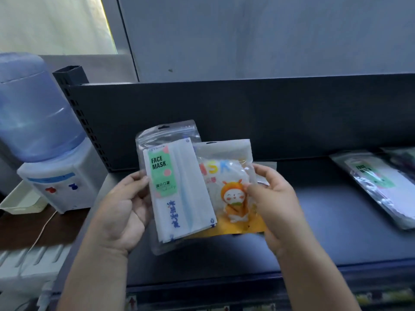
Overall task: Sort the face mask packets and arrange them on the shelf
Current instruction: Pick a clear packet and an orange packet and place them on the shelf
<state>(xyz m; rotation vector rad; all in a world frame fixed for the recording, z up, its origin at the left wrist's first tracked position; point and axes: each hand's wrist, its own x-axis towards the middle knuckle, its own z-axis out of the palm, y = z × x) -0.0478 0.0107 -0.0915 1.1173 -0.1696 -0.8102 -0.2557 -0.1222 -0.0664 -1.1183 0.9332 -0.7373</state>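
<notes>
I hold two mask packets above the dark shelf. My left hand grips the left edge of a clear packet with a green "FACE MASK" label, which overlaps the other packet. My right hand pinches the right side of a packet with a cartoon orange figure and coloured letters. A further packet edge shows behind the cartoon one, near my right fingers. At the right end of the shelf lies another green-label packet, flat, with a darker packet behind it.
The shelf's dark back panel rises behind the packets. A water dispenser with a blue bottle stands to the left, with a cream tray beside it. A lower shelf edge with labels runs along the bottom.
</notes>
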